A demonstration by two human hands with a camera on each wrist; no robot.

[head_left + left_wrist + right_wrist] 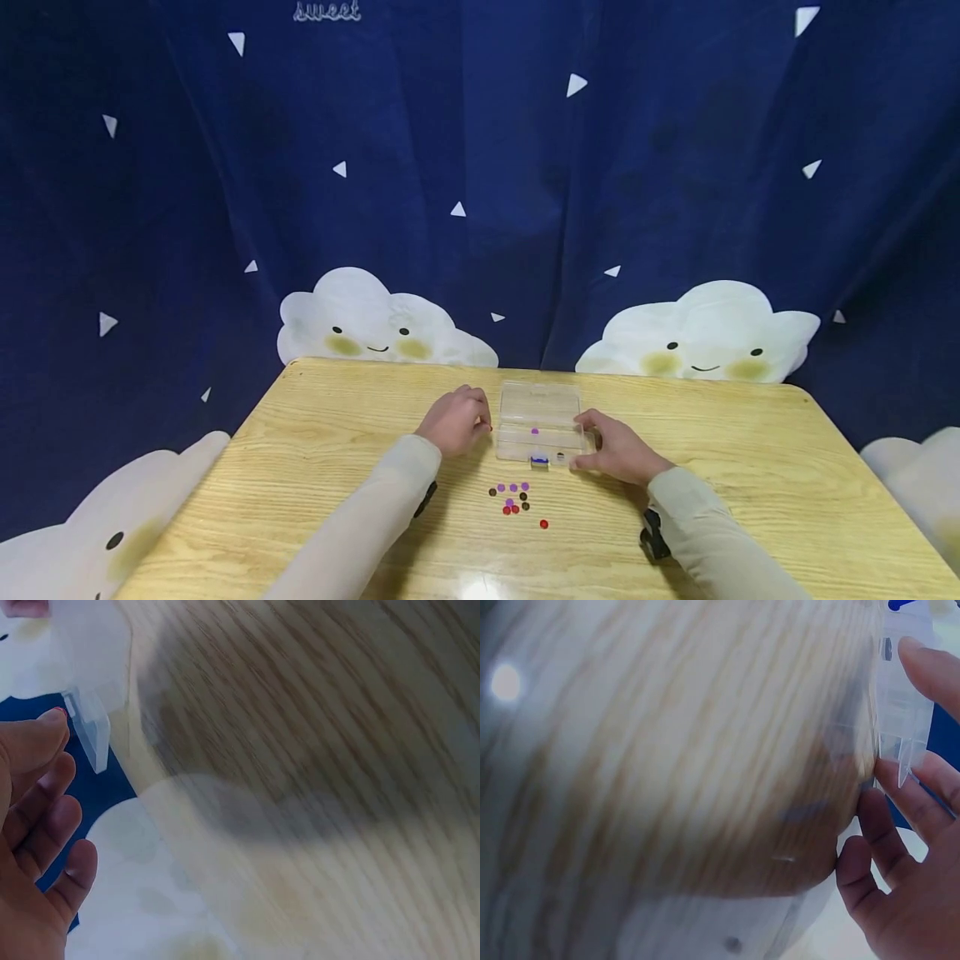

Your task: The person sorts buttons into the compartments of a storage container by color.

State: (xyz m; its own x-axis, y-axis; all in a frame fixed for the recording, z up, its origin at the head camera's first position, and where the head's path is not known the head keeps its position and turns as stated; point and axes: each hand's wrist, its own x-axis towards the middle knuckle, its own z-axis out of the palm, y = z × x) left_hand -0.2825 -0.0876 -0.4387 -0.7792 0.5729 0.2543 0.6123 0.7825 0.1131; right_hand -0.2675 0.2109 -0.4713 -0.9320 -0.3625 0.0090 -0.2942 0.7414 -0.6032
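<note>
A clear plastic box lies on the table with its lid tipped back. Inside are a small purple disc and a dark one. My right hand grips the box's right end, thumb at the front and fingers behind; the right wrist view shows the thumb along the clear wall. Just left of the box, my left hand pinches a small red disc between thumb and fingertip, its other fingers loosely bent.
In front of the box several small discs lie loose on the wooden table: purple ones, brown ones and red ones. A blue clasp sits on the box's front. Behind the table hangs a dark blue curtain.
</note>
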